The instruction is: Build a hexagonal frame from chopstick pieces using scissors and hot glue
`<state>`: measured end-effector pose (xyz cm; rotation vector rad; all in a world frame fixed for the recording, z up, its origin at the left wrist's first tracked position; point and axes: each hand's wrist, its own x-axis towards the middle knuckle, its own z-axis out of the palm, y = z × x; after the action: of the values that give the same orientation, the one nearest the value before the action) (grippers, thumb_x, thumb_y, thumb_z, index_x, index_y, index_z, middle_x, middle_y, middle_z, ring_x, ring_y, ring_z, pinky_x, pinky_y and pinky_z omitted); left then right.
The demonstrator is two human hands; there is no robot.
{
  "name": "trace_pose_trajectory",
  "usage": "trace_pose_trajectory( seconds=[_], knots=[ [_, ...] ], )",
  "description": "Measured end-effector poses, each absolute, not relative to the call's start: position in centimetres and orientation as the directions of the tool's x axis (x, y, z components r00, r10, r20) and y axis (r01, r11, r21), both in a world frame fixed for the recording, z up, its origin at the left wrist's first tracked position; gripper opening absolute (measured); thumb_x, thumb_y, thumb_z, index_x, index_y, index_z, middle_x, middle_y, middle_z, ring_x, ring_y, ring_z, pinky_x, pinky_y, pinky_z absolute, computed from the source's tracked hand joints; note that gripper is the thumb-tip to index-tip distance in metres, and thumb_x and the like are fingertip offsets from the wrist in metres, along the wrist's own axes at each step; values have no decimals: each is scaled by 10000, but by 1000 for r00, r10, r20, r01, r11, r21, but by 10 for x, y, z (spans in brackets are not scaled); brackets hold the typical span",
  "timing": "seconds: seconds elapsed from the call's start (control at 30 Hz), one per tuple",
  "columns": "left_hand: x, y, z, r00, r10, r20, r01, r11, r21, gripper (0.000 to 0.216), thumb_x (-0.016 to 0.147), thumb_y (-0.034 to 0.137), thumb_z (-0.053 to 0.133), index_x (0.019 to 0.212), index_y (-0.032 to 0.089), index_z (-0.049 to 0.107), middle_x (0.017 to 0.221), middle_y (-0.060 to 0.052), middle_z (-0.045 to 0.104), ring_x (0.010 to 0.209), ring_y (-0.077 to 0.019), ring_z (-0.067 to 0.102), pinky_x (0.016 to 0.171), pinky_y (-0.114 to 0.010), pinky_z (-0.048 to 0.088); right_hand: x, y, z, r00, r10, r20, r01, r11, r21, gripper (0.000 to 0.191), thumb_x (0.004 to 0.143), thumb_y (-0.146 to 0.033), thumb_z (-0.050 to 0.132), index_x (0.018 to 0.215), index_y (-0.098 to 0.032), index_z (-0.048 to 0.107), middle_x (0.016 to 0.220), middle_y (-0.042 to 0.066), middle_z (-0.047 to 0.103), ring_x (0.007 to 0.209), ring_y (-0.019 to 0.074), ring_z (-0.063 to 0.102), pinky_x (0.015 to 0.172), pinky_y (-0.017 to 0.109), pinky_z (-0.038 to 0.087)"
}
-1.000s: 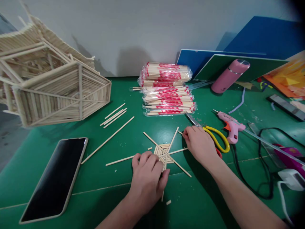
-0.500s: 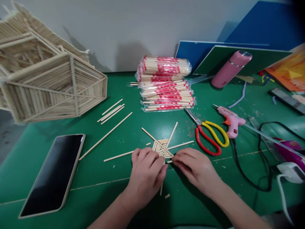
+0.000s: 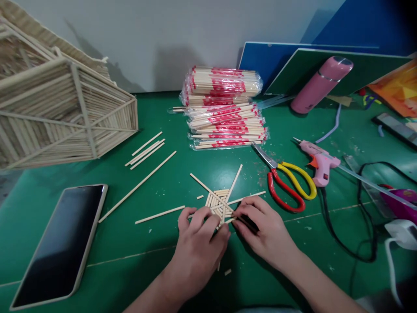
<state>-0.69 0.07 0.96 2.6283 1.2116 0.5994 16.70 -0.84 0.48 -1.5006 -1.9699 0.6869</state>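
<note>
Laid the left hand (image 3: 200, 248) with bent, slightly parted fingers on the star of thin wooden sticks (image 3: 211, 192), midway between the left and right edges of the desk (image 3: 130, 237) and toward the near edge, so hiding part of the rows and arms. Could not tell a pinch from a mere press under those fingers. Held with the right hand (image 3: 267, 228), in a narrow pinch of thumb and fingertips, a short stick (image 3: 230, 221) at the star's side facing the right edge; could not make out the end behind the fingertips. Saw smooth, pale, straight arms crossed in the star, with shorter pieces nested between in close parallel rows. Toward the left edge, saw a glossy black phone (image 3: 60, 243), a few slim loose sticks (image 3: 147, 155) and a longer stick (image 3: 138, 186). Toward the far edge, found crinkly clear packs of sticks (image 3: 224, 108) with red printing and, farther left, a ribbed stick model (image 3: 107, 113), cut off by the view's border. Toward the right edge, saw metal-bladed scissors (image 3: 276, 166) and a pink glue gun (image 3: 319, 163).
</note>
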Motion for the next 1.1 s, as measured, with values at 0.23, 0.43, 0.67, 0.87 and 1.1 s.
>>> trace_pose_trajectory(
  seconds=[0.23, 0.43, 0.67, 0.87, 1.1],
  knots=[
    [-6, -2, 7, 548, 768, 332, 684, -640, 351, 146, 810, 184, 460, 788, 217, 600, 762, -1, 613, 882, -180, 473, 886, -397, 242, 166, -10, 6, -181, 980, 88, 673, 188, -715, 116, 739, -144, 507, 827, -204, 553, 866, 43, 524, 826, 163, 514, 721, 282, 430],
    [-4, -3, 8, 523, 781, 341, 701, -622, 348, 141, 809, 196, 462, 791, 211, 601, 759, -5, 606, 849, -172, 479, 885, -393, 242, 163, -9, 7, -190, 979, 79, 700, 191, -688, 100, 748, -176, 515, 815, -200, 586, 838, 43, 533, 786, 160, 514, 682, 277, 422],
    [-4, -3, 7, 441, 818, 368, 736, -565, 373, 130, 790, 177, 485, 697, 198, 573, 713, -1, 591, 802, -177, 470, 774, -367, 293, 164, -10, 3, -223, 970, 96, 714, 229, -661, 111, 774, -204, 501, 799, -203, 609, 845, 42, 510, 762, 154, 491, 654, 280, 406],
    [0, -2, 7, 417, 838, 351, 738, -538, 408, 123, 786, 192, 508, 679, 183, 568, 700, -8, 589, 802, -178, 475, 763, -365, 293, 164, -11, 2, -214, 974, 72, 736, 209, -644, 125, 791, -208, 481, 803, -200, 605, 837, 45, 510, 765, 158, 491, 649, 276, 410],
    [0, -2, 6, 408, 855, 320, 749, -514, 418, 115, 774, 218, 527, 668, 187, 558, 714, -4, 589, 818, -185, 475, 782, -373, 281, 164, -6, 4, -213, 975, 65, 747, 206, -632, 118, 802, -217, 479, 781, -197, 594, 811, 32, 509, 717, 136, 483, 620, 253, 394]
  ],
)
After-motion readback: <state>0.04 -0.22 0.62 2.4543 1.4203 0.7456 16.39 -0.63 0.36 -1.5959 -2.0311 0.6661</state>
